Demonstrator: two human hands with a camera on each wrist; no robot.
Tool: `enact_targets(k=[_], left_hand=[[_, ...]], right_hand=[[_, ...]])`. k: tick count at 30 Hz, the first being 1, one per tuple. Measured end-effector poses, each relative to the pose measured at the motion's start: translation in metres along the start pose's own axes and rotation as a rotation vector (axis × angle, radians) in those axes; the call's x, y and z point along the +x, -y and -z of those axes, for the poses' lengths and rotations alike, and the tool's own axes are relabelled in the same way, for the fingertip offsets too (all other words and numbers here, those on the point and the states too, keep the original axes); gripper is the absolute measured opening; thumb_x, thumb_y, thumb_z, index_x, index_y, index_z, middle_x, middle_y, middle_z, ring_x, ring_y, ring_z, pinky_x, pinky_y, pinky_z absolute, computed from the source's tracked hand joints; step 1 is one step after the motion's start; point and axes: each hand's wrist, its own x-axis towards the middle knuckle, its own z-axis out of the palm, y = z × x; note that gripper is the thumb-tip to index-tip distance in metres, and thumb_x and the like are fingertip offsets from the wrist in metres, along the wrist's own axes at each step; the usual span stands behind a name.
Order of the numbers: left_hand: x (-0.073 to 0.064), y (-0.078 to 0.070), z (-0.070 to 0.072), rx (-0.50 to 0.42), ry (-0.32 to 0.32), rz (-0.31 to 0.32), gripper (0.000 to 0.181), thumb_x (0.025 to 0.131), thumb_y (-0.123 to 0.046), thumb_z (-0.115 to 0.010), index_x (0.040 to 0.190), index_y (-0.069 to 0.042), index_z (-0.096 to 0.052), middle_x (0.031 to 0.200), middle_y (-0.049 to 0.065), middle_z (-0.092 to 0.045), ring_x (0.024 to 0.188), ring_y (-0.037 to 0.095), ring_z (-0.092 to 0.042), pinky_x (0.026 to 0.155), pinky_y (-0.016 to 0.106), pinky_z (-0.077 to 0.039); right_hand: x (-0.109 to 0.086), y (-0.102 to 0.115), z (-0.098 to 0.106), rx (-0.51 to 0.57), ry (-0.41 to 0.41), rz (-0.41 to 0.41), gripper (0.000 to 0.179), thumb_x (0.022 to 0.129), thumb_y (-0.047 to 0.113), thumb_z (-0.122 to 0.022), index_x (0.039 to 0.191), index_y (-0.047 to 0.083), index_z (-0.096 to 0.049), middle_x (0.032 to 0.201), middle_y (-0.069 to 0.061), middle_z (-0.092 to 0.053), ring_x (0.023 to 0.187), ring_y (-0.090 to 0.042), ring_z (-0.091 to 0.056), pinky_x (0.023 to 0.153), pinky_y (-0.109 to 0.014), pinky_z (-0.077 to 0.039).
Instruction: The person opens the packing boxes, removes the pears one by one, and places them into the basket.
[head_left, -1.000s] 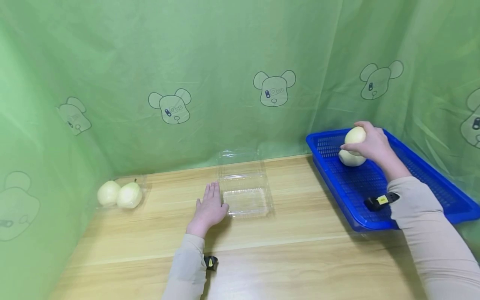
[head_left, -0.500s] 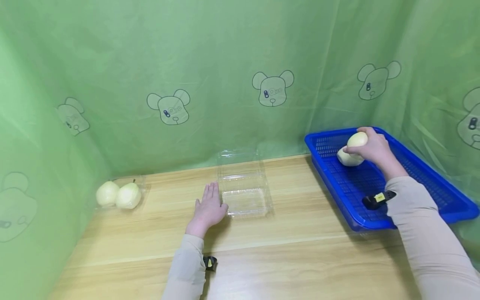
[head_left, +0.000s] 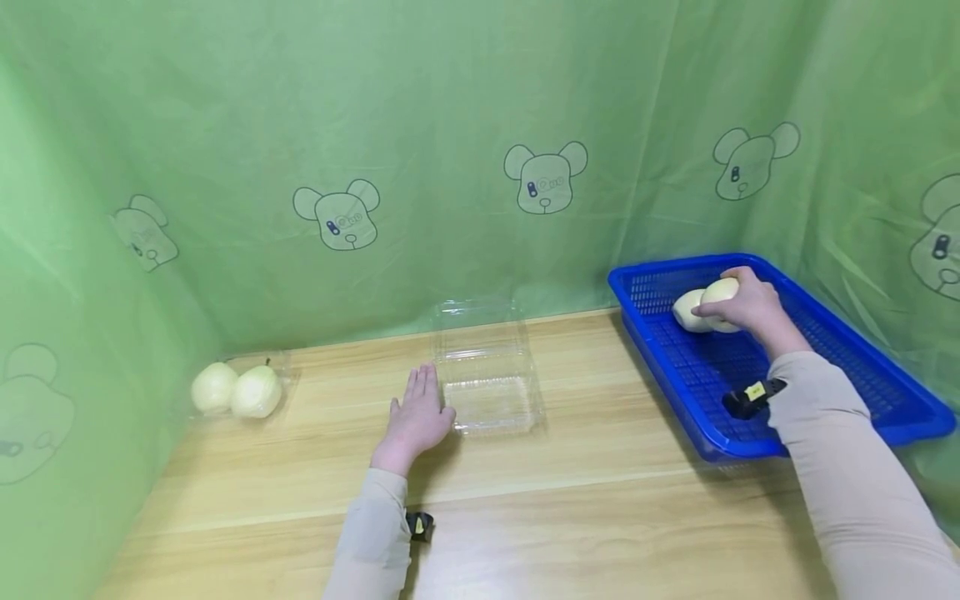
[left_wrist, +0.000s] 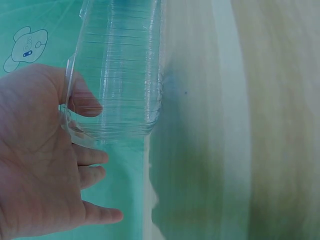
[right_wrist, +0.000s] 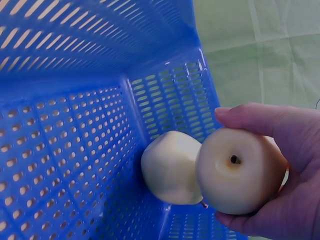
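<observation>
Head view: your right hand [head_left: 756,305] grips a pear [head_left: 722,292] by its sides, beside a second pear [head_left: 687,312] far in the blue basket [head_left: 693,371]; your straight-fingered left hand [head_left: 417,419] lies against the clear container [head_left: 491,404], apparently steadying it; transparency obscures how firmly.

on the table [head_left: 585,517], the container [head_left: 491,406] sits between two pears [head_left: 257,392] left and the basket [head_left: 701,367] right

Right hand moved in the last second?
Yes: in the head view, the right hand has shifted slightly down and right against the blue basket.
</observation>
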Motion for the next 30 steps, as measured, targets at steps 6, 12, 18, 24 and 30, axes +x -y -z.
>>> enact_targets(k=[6, 12, 18, 24, 30], left_hand=[[0.0, 0.0, 0.001, -0.004, -0.002, 0.0, 0.076, 0.097, -0.031, -0.047, 0.156, -0.003, -0.007, 0.165, 0.014, -0.006, 0.153, 0.032, -0.003, 0.12, 0.065, -0.009], [-0.001, -0.001, 0.001, -0.003, -0.004, -0.003, 0.076, 0.097, -0.031, -0.046, 0.156, -0.003, -0.007, 0.165, 0.014, -0.007, 0.153, 0.032, -0.004, 0.119, 0.066, -0.01], [0.0, -0.001, 0.001, 0.003, -0.006, -0.01, 0.076, 0.097, -0.03, -0.046, 0.156, -0.001, -0.007, 0.165, 0.015, -0.008, 0.153, 0.034, -0.006, 0.118, 0.067, -0.01], [-0.001, -0.001, 0.001, -0.004, -0.006, -0.007, 0.076, 0.097, -0.03, -0.046, 0.156, -0.002, -0.007, 0.165, 0.015, -0.007, 0.153, 0.033, -0.005, 0.119, 0.067, -0.01], [-0.001, -0.001, 0.0, -0.005, 0.0, -0.002, 0.076, 0.098, -0.03, -0.046, 0.156, -0.003, -0.006, 0.165, 0.014, -0.006, 0.153, 0.032, -0.004, 0.119, 0.066, -0.009]], right_hand=[[-0.003, -0.005, -0.001, 0.045, 0.014, -0.034, 0.09, 0.078, 0.03, -0.077, 0.141, -0.009, -0.027, 0.131, -0.046, -0.029, 0.115, -0.055, -0.032, 0.089, -0.062, -0.038], [-0.005, -0.009, -0.003, 0.046, 0.032, -0.058, 0.087, 0.078, 0.028, -0.076, 0.138, -0.01, -0.027, 0.13, -0.047, -0.028, 0.114, -0.055, -0.033, 0.091, -0.063, -0.038], [-0.006, -0.012, -0.004, 0.041, 0.023, -0.093, 0.085, 0.078, 0.027, -0.076, 0.135, -0.011, -0.026, 0.13, -0.05, -0.025, 0.113, -0.056, -0.032, 0.092, -0.065, -0.038], [-0.008, -0.014, -0.003, 0.025, 0.032, -0.125, 0.084, 0.079, 0.027, -0.075, 0.134, -0.013, -0.025, 0.131, -0.052, -0.023, 0.113, -0.058, -0.031, 0.095, -0.066, -0.036], [-0.013, -0.018, -0.002, 0.021, 0.05, -0.143, 0.08, 0.082, 0.026, -0.072, 0.13, -0.016, -0.025, 0.13, -0.054, -0.022, 0.111, -0.06, -0.031, 0.093, -0.066, -0.036]])
